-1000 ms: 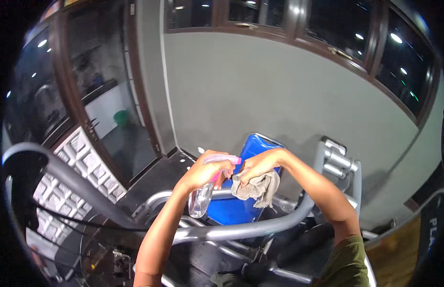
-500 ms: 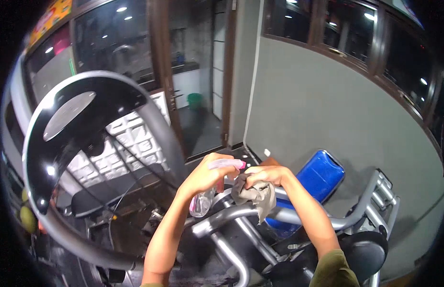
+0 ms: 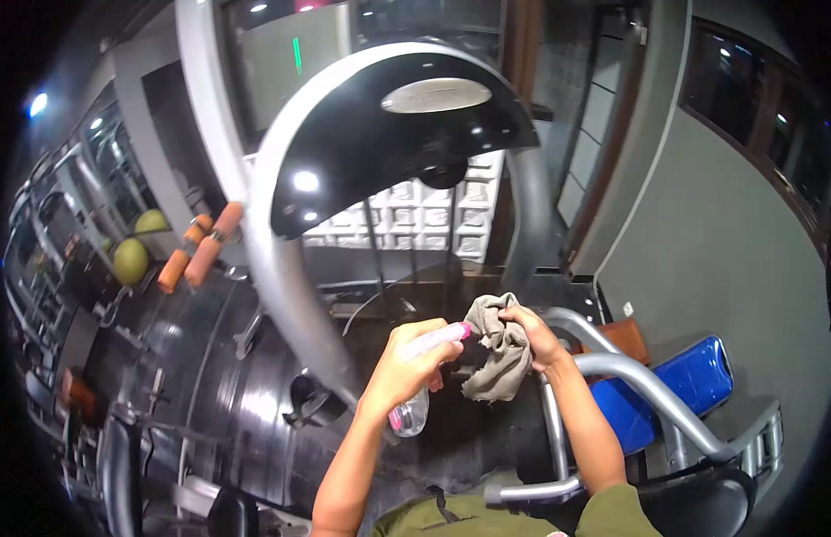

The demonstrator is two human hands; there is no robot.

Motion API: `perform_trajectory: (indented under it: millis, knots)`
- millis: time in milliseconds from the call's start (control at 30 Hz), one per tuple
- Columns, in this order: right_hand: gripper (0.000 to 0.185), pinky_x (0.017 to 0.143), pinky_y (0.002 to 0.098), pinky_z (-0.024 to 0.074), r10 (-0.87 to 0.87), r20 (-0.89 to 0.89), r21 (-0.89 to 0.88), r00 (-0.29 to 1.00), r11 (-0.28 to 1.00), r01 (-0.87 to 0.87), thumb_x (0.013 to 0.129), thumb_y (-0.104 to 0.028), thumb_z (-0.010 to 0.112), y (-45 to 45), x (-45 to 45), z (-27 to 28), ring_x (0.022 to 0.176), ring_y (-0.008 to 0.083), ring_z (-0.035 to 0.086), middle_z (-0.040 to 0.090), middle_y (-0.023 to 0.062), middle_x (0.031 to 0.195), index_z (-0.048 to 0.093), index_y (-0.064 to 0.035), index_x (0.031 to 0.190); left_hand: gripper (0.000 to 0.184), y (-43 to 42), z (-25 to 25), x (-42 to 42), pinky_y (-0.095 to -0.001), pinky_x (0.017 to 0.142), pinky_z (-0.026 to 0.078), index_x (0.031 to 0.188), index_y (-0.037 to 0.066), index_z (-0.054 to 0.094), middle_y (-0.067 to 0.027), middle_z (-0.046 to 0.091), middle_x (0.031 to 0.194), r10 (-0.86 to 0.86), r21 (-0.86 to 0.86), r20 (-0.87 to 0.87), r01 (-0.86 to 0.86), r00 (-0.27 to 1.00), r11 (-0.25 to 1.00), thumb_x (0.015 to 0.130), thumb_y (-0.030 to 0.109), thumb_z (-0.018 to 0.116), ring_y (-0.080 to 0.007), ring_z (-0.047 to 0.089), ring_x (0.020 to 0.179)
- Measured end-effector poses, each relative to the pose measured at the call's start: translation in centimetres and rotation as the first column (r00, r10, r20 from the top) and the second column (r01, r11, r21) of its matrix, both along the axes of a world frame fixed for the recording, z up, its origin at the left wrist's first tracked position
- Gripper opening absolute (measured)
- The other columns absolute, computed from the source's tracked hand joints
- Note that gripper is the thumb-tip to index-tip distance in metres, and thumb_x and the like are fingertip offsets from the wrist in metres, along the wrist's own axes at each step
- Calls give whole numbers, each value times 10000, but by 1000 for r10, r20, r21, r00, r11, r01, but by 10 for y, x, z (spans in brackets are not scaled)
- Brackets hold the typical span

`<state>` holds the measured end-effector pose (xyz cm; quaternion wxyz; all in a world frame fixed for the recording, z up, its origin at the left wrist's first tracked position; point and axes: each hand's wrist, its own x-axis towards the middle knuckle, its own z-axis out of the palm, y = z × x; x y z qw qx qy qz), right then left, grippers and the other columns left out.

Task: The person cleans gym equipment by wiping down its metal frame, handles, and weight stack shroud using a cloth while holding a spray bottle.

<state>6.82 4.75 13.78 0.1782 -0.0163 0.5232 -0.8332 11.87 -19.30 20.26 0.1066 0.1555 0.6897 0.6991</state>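
A clear spray bottle (image 3: pixel 410 417) with a pink and white trigger head sits in my left hand (image 3: pixel 405 365), fingers wrapped round its neck and trigger. Its pink nozzle (image 3: pixel 466 330) points at a crumpled grey-beige cloth (image 3: pixel 498 362), close to the cloth's left edge. My right hand (image 3: pixel 537 337) pinches the upper right of that cloth, and the rest hangs down in folds. Both hands are in the middle of the head view, in front of a large curved machine frame (image 3: pixel 295 286) with a glossy black panel (image 3: pixel 389 143).
Silver tubular bars (image 3: pixel 644 394) and a blue pad (image 3: pixel 693 376) stand at the right, beside a grey wall (image 3: pixel 702 242). Orange foam rollers (image 3: pixel 214 242) and a green ball (image 3: pixel 130 261) are at the left. Dark gym equipment (image 3: pixel 120 474) fills the lower left.
My view has turned left, bringing the curved machine to the centre. The hands have moved away from the silver bars, and the cloth now hangs more spread out from my right hand.
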Motion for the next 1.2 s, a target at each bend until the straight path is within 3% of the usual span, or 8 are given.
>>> perform_trajectory:
  millis: [500,633,767,867,967,1033,1100,1200]
  knots:
    - [392,763,295,552,319,-79,-118,944,938,-327,888,-251,644,-197,-6,-32,849,158,668,667,84,984,554,-25,1196,121,-159,-80,69,-250,448,437,791,-13,610,-44,591,598,516,125,45,-517,855,847,874,75,619,-114,573,446]
    - [476,755,268,525,253,-233,197,939,958,-209,822,-233,773,-207,-11,-41,838,98,626,643,51,977,563,6,1176,102,-164,-94,62,-251,459,443,798,-10,610,-43,591,600,537,110,68,-541,841,834,877,55,617,-112,579,467]
    - [459,882,295,489,-14,-372,136,928,988,69,810,-135,777,-228,-9,-66,930,134,613,642,58,1026,560,37,1176,101,-161,-99,51,-255,467,444,795,-13,609,-41,591,620,548,90,67,-552,834,829,874,48,622,-112,583,483]
    - [397,858,283,486,-5,-321,26,947,1000,14,816,-121,731,-228,-19,-75,898,130,618,651,42,974,579,15,1157,103,-157,-96,46,-259,472,446,789,-16,605,-39,586,633,554,73,66,-558,830,827,871,44,624,-113,588,490]
    - [300,712,255,491,148,-52,-33,988,988,-150,821,-137,677,-212,-39,-85,802,118,619,650,19,890,620,-12,1087,107,-158,-97,43,-260,474,459,800,-22,603,-54,595,658,539,40,24,-540,842,841,870,57,620,-130,599,491]
    - [218,440,232,401,263,63,-144,963,957,-252,857,-198,606,-206,-59,-99,617,120,600,652,47,812,645,-29,989,123,-162,-102,42,-261,469,479,821,-27,604,-84,622,696,524,10,7,-524,852,852,867,87,613,-161,615,485]
    - [311,426,231,413,512,-29,-295,858,816,-497,897,-275,555,-192,-79,-97,595,149,612,675,107,834,625,-10,1043,111,-162,-101,42,-258,479,465,808,-29,605,-56,592,659,529,24,28,-530,848,848,875,58,616,-132,601,491]
    - [395,420,239,450,461,-19,-176,887,872,-457,951,-343,487,-188,-77,-60,643,195,674,704,172,870,590,-10,1136,107,-163,-98,48,-255,487,463,813,-31,609,-44,580,642,534,21,43,-535,845,845,884,49,618,-120,593,493]
